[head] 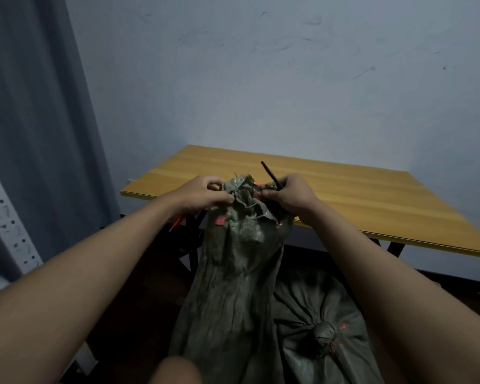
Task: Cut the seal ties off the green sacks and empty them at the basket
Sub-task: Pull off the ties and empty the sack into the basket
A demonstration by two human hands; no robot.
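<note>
Green sack (233, 273), upright: my left hand (203, 194) and right hand (288, 196) pinch its gathered mouth; right also grips a dark tool (270, 174).

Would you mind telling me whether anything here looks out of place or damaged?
Nothing looks spilled or damaged. Both the left hand and right hand grip the upright sack's gathered neck; the second sack lies knotted beside it.

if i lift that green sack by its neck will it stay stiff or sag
The sack probably sags: its woven cloth hangs in long creases below both hands' grip. It looks fairly slack, so likely not very heavy, though its contents are hidden. The crumpled top should give the left hand and right hand good purchase.
</note>
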